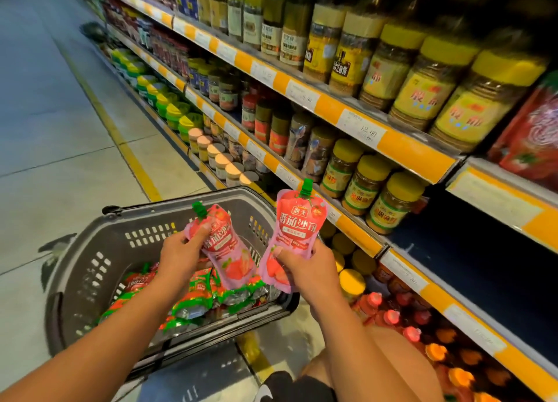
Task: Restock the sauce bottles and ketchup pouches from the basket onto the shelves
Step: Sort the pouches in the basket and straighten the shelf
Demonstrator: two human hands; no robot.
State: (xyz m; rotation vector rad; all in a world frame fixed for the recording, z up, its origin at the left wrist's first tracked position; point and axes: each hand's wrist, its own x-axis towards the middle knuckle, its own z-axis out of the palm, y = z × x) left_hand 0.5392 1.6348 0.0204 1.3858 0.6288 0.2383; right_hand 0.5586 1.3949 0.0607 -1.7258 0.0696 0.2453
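While I crouch in the aisle, the shelves [347,105] fill my right side, jars packed tight on the upper tiers. One dark gap [471,250] on a lower tier looks bare, and I judge that is where the ketchup belongs, since it lies within reach. The grey basket [90,268] sits on the floor just left of my knee, close enough that I need not stand between loads. It holds a heap of red and green sachets [193,299] at the bottom. Two ketchup pouches are out of it and in my hands, both above the basket's right end. My right hand [305,268] has its fingers curled round the lower half of one pouch [299,229], spout up and label toward me, so it can go onto the shelf standing. My left hand [181,250] pinches the other pouch [223,247] near its top, thumb across the front, so the body hangs tilted. Taking one in each hand should halve my trips.
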